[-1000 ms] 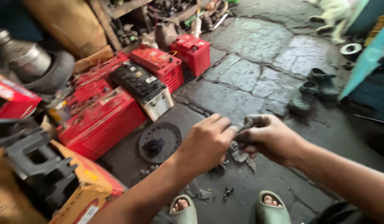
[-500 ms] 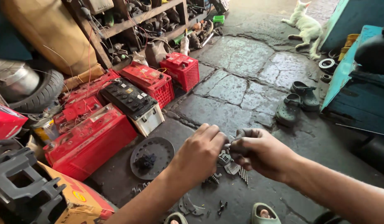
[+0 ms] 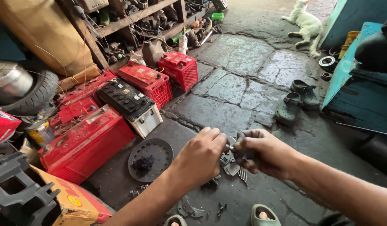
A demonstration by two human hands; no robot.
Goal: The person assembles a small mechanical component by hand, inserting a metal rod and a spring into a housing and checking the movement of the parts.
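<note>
My left hand [image 3: 200, 158] and my right hand [image 3: 265, 152] meet over the stone floor, low in the head view. Together they grip a small dark metal part [image 3: 234, 147] with a short pale pin between the fingertips. The right hand's fingers wrap around most of it, so its shape is hidden. Below the hands lie small metal pieces [image 3: 230, 167] and several thin nails [image 3: 243, 174] on the floor. A dark round perforated disc [image 3: 151, 159] with a black clump on it rests left of my left hand.
Red batteries [image 3: 85, 144] and a black-topped battery [image 3: 130, 105] line the left. A cardboard box [image 3: 72, 201] sits low left, a tyre [image 3: 32, 94] further back. Dark clogs [image 3: 297, 100], a white cat [image 3: 304, 23], a blue structure [image 3: 360, 75] and cluttered shelves [image 3: 151, 16] stand around.
The view has tilted up and back, showing more floor and the cat. Both hands stay joined on the small part, now a little lower in view.
</note>
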